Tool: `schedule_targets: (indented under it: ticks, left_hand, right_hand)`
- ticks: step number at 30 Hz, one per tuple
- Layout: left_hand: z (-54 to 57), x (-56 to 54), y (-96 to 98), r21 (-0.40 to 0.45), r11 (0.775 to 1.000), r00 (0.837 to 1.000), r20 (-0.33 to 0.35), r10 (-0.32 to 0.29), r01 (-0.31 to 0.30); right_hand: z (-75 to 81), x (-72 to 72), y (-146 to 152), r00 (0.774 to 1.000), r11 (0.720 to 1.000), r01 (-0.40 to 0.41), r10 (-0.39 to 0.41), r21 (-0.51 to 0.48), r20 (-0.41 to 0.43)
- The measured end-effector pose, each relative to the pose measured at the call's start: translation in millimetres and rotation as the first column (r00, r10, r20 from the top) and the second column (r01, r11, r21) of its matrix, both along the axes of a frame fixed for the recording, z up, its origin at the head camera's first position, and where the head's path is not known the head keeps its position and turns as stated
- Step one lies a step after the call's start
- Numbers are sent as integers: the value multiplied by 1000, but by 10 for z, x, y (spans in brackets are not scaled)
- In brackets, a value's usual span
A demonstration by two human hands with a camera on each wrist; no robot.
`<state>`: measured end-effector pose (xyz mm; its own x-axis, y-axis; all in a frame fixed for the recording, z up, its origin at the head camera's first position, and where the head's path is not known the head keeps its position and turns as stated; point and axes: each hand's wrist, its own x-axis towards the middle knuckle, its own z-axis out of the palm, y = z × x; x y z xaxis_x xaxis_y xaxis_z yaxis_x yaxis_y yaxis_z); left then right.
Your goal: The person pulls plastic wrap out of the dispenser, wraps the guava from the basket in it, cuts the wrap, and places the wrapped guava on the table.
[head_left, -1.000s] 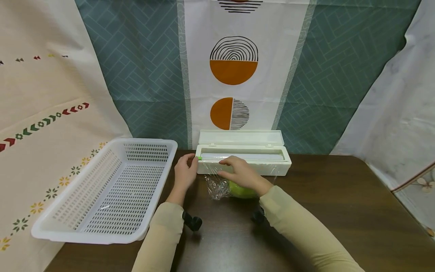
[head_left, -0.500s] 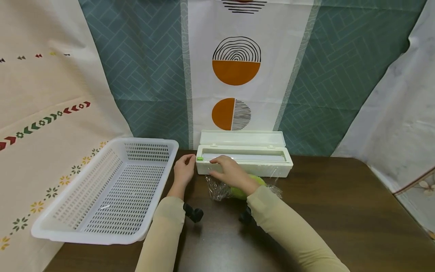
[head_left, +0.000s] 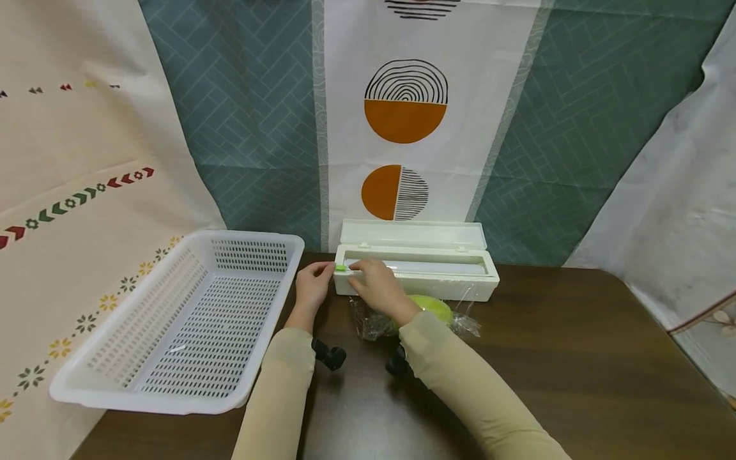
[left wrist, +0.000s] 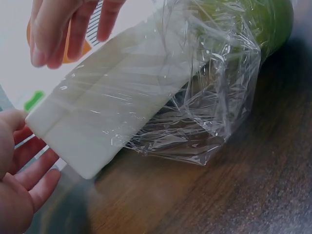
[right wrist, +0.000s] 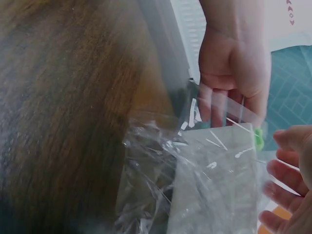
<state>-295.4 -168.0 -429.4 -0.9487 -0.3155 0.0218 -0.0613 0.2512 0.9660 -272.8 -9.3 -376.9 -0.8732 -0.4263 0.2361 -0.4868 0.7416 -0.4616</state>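
Since the earlier frames, the right hand has moved left along the long white plastic box towards its small bright-green slider; more of the rounded green object now shows past that arm. The left hand is little changed, at the box's left end.

Right hand: fingers loosely bent and parted, holding nothing, just beside the slider. Left hand: thumb and forefinger close together at the corner, other fingers loose; whether they pinch film cannot be told.

The clear, crinkled plastic film drapes over the box front and around the green object, which lies before the box on the dark brown wooden surface. Lid raised.

Judgement: with both hands at the slider end, the work now centres there; the film appears uncut.
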Motion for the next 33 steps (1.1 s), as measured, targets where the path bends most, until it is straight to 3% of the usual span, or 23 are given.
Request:
schedule_targets:
  ticks: [4,16,26,33]
  left_hand:
    - [6,-20,7,55,998,1000,5,10,-11]
    - [70,23,50,-1,999,999,-10,37,-37]
    - [49,74,51,20,997,997,-31,-77,78]
    - [32,91,39,25,995,993,-59,-99,101]
  right_hand:
    - [-16,-59,-60,999,999,24,-22,43,-35]
    - [-4,-132,-136,998,997,58,-58,46,-4]
    - [-18,-143,-145,996,996,93,-93,3,13]
    - [-50,-179,-187,992,993,121,-122,-7,-24]
